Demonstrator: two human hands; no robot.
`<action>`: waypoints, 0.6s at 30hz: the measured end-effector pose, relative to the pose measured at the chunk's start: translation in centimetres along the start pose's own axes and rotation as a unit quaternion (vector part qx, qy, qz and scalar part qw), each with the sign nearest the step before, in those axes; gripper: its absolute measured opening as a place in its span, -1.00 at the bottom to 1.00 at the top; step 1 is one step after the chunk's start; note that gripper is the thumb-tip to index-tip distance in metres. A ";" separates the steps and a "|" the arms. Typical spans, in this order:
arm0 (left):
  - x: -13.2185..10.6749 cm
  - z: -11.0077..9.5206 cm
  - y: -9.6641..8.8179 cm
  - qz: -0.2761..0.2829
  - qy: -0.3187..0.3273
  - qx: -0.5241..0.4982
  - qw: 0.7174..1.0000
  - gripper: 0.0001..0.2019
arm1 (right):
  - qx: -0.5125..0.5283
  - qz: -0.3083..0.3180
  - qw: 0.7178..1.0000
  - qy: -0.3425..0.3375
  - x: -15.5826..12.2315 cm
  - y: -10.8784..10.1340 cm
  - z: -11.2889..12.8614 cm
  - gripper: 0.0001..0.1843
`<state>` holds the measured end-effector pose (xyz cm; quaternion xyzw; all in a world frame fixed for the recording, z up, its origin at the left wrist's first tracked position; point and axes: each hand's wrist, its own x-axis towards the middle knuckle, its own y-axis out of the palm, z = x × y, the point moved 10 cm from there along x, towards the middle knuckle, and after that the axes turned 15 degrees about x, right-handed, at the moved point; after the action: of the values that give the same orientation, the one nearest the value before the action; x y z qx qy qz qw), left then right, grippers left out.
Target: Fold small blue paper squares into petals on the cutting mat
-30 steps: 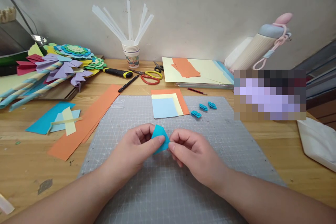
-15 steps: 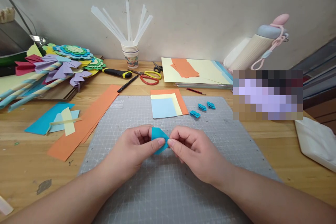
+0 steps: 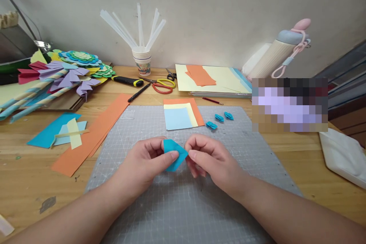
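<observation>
A piece of blue paper (image 3: 172, 147), folded to a point on its right side, is held above the grey cutting mat (image 3: 177, 213). My left hand (image 3: 153, 160) pinches it, thumb on top and fingers behind. At the pointed tip, the thumb and forefinger of my right hand (image 3: 210, 158) are closed; the other fingers curl below. Beyond my hands lie stacked orange, yellow and light blue paper squares (image 3: 177, 119). To their right sit three small folded blue paper pieces (image 3: 219, 117).
Orange paper strips (image 3: 94, 133) and blue paper (image 3: 51, 131) lie left. Behind the mat are a box cutter (image 3: 127, 81), a black pen (image 3: 139, 92), scissors (image 3: 162, 85) and a paper cup (image 3: 142, 63) with white strips. Paper flowers (image 3: 65, 72) occupy the back left; a bottle (image 3: 271, 57) leans right.
My right hand has shifted slightly right to the paper's tip, uncovering more of the point. My left hand keeps its pinch, and more of the blue paper shows.
</observation>
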<state>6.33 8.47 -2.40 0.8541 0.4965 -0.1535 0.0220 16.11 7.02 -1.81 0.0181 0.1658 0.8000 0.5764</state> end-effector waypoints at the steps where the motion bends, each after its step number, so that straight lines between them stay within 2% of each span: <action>1: 0.1 -0.1 -0.1 -0.008 0.008 -0.002 1.000 -0.79 | 0.001 0.000 1.000 -0.013 0.0 0.0 0.1 -0.88; 5: 0.1 -0.7 -0.4 -0.032 0.056 0.066 0.996 -0.85 | -0.052 -0.041 0.996 -0.068 -0.2 -0.6 0.7 -0.90; 7: -0.4 -1.8 -1.3 -0.087 0.108 0.166 0.976 -0.95 | -0.135 -0.056 0.982 -0.118 -0.5 -0.8 1.6 -0.91; 8: -0.8 -2.6 -1.6 -0.120 0.143 0.230 0.955 -0.93 | -0.192 -0.055 0.968 -0.150 -0.7 -0.5 2.2 -0.89; 10: -1.9 -4.4 -1.6 -0.169 0.219 0.364 0.889 -0.84 | -0.310 -0.037 0.925 -0.217 -1.2 0.5 3.3 -0.85; 12: -2.7 -5.4 -0.5 -0.171 0.277 0.471 0.820 -0.84 | -0.403 -0.010 0.876 -0.266 -1.7 1.7 3.8 -0.82; 13: -2.9 -5.6 -0.1 -0.165 0.292 0.507 0.794 -0.84 | -0.432 0.003 0.857 -0.280 -1.8 2.1 3.9 -0.82; 15: -3.0 -5.8 0.2 -0.163 0.302 0.541 0.768 -0.81 | -0.464 0.021 0.836 -0.292 -1.8 2.6 4.0 -0.84; 18: -2.9 -5.9 -0.1 -0.178 0.295 0.545 0.764 -0.81 | -0.491 0.023 0.819 -0.297 -1.5 2.6 4.2 -0.84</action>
<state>6.31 7.21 4.02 0.6211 0.4545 -0.1396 -0.6230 15.20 5.91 3.09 -0.0269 -0.4281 0.7447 0.5114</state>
